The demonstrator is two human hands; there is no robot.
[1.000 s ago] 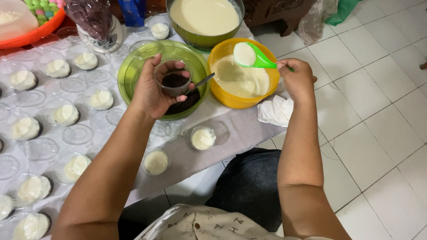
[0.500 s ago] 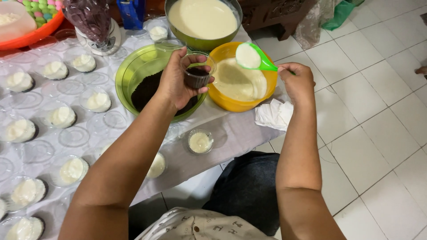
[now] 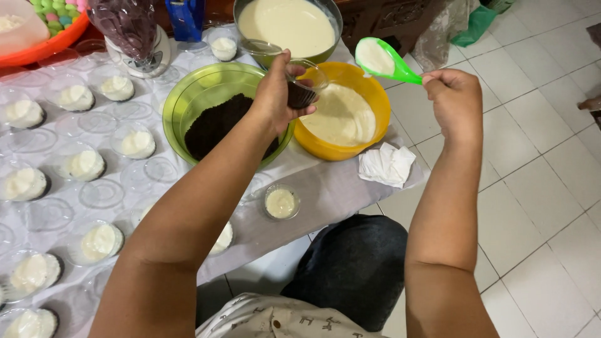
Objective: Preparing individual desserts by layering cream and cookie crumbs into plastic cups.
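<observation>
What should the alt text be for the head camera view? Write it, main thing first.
The left hand holds a small clear cup with a dark base over the yellow bowl of cream, while the right hand lifts a green spoon full of cream. A green bowl of dark crumbs and many filled cups sit on the white-covered table.

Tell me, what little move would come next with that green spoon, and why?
Probably tipping the green spoon over the small clear cup. The right hand holds the spoon loaded with cream, raised beside the cup; the left hand holds the cup above the yellow bowl, and it shows only a dark crumb layer, unlike the cream-topped cups on the table.
</observation>
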